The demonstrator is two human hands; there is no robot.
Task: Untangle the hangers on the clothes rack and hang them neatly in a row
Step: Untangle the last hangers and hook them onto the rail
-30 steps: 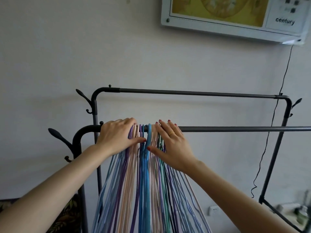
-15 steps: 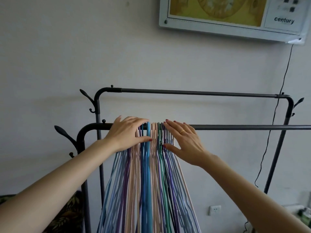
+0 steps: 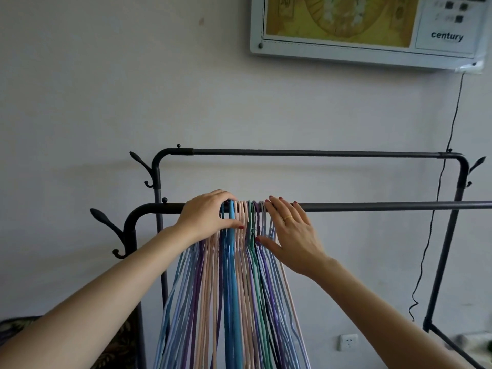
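My near rail (image 3: 372, 207) runs bare from beside my right hand (image 3: 291, 235) out to the picture's right edge, so all the open room lies that way; to the left it bends down at the corner (image 3: 135, 217) just past my left hand (image 3: 206, 217), with coat hooks (image 3: 106, 222) sticking out beyond the bend. The rear rail (image 3: 306, 153) sits higher and behind, carrying nothing. The hangers (image 3: 239, 262) hang bunched together on the near rail between my two hands, their hooks packed side by side and their coloured arms fanning downward. My left hand lies over the rail at the bunch's left end, fingers curved over the top and thumb pressed against the blue hanger (image 3: 231, 249). My right hand is spread flat, fingers straight, their tips on the rail at the right end, thumb touching the green and purple wires
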